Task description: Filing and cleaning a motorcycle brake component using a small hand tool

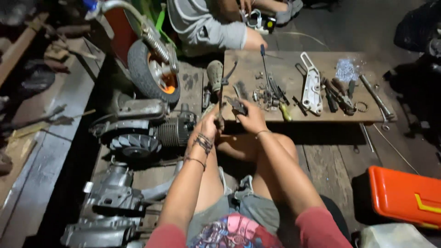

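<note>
Dark jagged metal part (237, 106) gripped by right hand (251, 118), left hand (209, 125) beside

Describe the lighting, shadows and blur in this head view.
Head view: one light pools on the wooden board and forearms; corners and floor edges fall into deep shadow. The left hand and right hand look slightly soft; the orange case shows mild glare; edges bow slightly.

The low board (321, 62) is rough, matt brown wood, strewn with dull grey metal tools and one pale cast metal bracket (312, 89) (satin, not polished). The case (404, 195) looks like glossy orange plastic. The engine block (172, 133) is dusty finned metal.
</note>
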